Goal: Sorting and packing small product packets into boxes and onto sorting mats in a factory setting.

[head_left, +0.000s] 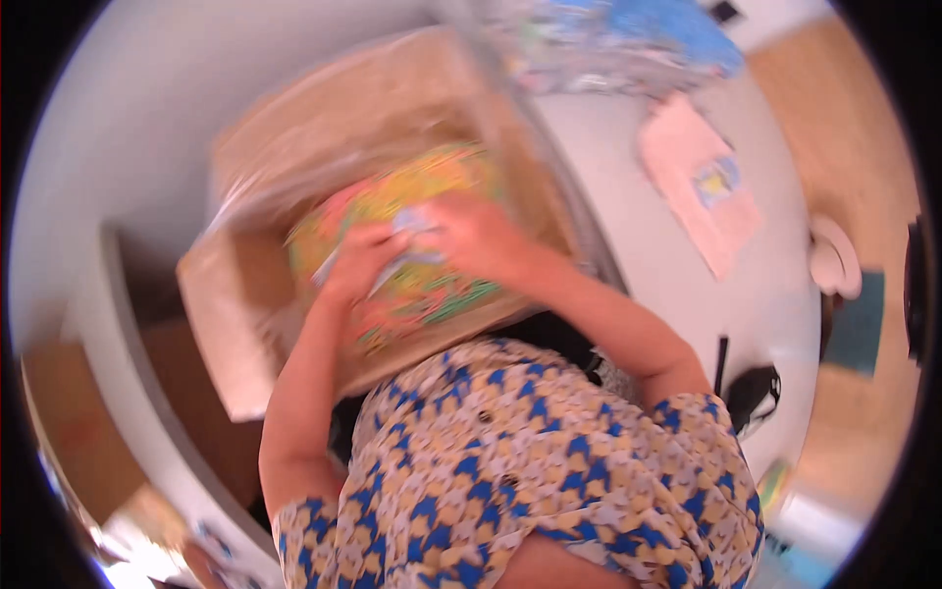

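Note:
Both hands meet over an open cardboard box in front of me. My left hand has its fingers closed on one side of a small whitish-blue packet. On its other side my right hand pinches the same packet. Motion smears the fingers, and what the packet contains cannot be made out. Below the hands the box holds a heap of small colourful pieces, yellow, green, orange and red. Their exact kind is too blurred to tell.
Clear plastic film lines the box's rim. To the right, a pink printed bag lies on the white table, with a pile of blue and clear plastic bags behind it. A black item lies at the near right.

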### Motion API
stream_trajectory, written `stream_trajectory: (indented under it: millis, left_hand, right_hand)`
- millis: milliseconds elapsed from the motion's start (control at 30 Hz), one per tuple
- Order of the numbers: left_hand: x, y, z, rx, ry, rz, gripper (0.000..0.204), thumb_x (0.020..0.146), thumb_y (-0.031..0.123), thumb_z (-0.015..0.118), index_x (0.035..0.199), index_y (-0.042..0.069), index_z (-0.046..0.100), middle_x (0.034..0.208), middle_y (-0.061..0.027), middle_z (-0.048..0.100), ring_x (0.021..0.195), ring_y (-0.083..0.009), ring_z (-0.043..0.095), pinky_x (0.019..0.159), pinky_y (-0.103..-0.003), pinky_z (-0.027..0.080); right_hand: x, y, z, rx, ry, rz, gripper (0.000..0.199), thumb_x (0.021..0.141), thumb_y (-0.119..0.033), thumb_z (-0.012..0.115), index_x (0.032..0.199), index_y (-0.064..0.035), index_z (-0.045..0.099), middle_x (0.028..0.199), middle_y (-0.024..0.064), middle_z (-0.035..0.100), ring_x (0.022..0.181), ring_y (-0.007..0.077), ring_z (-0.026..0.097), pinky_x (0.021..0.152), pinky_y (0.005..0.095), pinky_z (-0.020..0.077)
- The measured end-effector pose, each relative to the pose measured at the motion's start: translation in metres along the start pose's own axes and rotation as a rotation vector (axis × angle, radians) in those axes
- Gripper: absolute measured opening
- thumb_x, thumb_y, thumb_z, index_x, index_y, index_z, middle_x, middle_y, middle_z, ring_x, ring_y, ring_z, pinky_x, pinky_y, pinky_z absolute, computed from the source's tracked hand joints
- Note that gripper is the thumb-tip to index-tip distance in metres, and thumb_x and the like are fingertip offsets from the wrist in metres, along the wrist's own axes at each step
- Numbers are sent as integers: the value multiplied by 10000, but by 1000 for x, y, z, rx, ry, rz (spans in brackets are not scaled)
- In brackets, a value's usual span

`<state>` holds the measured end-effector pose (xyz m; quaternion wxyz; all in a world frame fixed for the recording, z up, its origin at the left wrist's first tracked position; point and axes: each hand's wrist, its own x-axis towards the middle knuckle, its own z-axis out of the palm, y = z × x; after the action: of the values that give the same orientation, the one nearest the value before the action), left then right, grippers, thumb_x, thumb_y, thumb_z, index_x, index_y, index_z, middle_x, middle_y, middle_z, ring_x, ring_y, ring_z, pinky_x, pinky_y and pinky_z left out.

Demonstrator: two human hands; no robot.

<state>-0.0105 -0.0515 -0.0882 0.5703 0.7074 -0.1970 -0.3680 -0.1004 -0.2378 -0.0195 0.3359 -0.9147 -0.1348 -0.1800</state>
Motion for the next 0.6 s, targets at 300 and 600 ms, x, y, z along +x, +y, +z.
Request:
stream_trajectory:
  millis: [300, 600]
  left_hand:
    - [-17, -28, -49, 929, 200, 48, 406, 647, 64, 784, 1019, -2, 634, 945, -129, 647, 886, -270, 633, 779, -352, 505]
    - [3, -50, -41, 918, 334, -128, 688, 568, 170, 852, 1138, 72, 480, 1107, -165, 604, 1062, -347, 569, 908, -419, 443]
  right_hand:
    - [-73, 79, -205, 36, 457, 442, 166, 851, -36, 631, 1012, -16, 666, 900, 22, 668, 785, 97, 611, 679, 251, 502]
    - [-201, 215, -330, -1083, 408, 555, 462, 776, -228, 712, 1153, 5, 582, 1182, 211, 580, 1135, 371, 515, 983, 442, 393]
